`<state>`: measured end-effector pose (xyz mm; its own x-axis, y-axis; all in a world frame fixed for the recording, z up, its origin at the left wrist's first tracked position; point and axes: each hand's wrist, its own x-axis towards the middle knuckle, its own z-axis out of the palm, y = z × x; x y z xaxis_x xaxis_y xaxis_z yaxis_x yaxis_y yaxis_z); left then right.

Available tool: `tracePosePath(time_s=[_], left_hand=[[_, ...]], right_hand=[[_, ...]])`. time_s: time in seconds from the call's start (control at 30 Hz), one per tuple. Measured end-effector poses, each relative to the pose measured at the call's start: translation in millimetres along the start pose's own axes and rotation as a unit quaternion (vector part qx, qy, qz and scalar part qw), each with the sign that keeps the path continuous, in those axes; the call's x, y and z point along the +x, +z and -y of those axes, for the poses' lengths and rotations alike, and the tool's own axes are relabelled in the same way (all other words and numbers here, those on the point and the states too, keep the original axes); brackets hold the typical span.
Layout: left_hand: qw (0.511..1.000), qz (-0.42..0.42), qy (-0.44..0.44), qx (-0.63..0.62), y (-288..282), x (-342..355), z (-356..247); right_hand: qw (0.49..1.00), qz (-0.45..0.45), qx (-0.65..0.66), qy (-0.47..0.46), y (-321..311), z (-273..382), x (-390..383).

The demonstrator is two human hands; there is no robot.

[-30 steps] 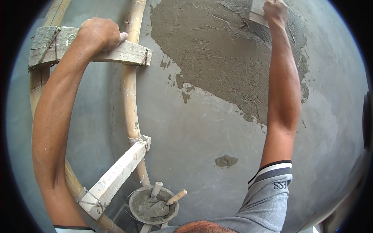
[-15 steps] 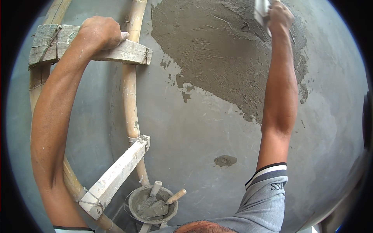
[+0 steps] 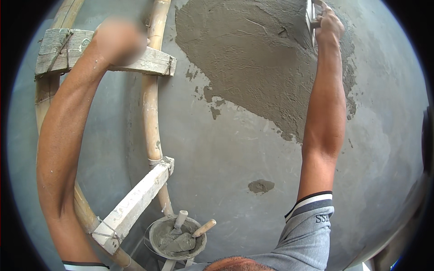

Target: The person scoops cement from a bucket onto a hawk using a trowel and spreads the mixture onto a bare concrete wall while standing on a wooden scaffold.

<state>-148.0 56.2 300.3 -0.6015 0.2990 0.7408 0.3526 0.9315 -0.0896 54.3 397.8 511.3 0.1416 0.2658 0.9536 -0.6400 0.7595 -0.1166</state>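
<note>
High on the right, my right hand [image 3: 331, 28] grips a plastering trowel [image 3: 310, 20], its flat plate seen nearly edge-on against the wall. A broad patch of wet grey plaster [image 3: 244, 58] spreads over the wall to the trowel's left and below it. At the upper left my left hand [image 3: 121, 41] wraps round the upper wooden rung [image 3: 156, 62] of a bamboo ladder [image 3: 152, 117]; its fingers are blurred now, but the earlier frame shows them closed over the rung.
Below, a bucket [image 3: 156, 253] of mortar holds two trowels with wooden handles [image 3: 205, 228]. A lower wooden rung [image 3: 133, 205] slants across the ladder beside it. One small mortar blotch [image 3: 261, 186] sticks to the smooth grey wall [image 3: 217, 158].
My right hand and the trowel have shifted slightly, a little to the right and down the wall. The left hand stays on the rung.
</note>
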Motion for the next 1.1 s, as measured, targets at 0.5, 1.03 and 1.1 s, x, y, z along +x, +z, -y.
tracePosePath(time_s=[0.5,1.03,1.1], left_hand=[[1.000,0.005,-0.005,0.010,-4.2,-1.4,-2.9],[1.000,-0.001,0.004,0.020,-3.0,-1.2,-2.4],[1.000,0.001,0.006,0.025,-2.4,-1.8,-2.7]], right_hand=[[0.901,0.099,-0.328,-0.267,84.2,-40.7,-81.9],[0.812,0.334,-0.439,-0.193,-36.3,12.5,-44.1],[0.762,0.353,-0.487,-0.239,-59.5,29.8,-36.6]])
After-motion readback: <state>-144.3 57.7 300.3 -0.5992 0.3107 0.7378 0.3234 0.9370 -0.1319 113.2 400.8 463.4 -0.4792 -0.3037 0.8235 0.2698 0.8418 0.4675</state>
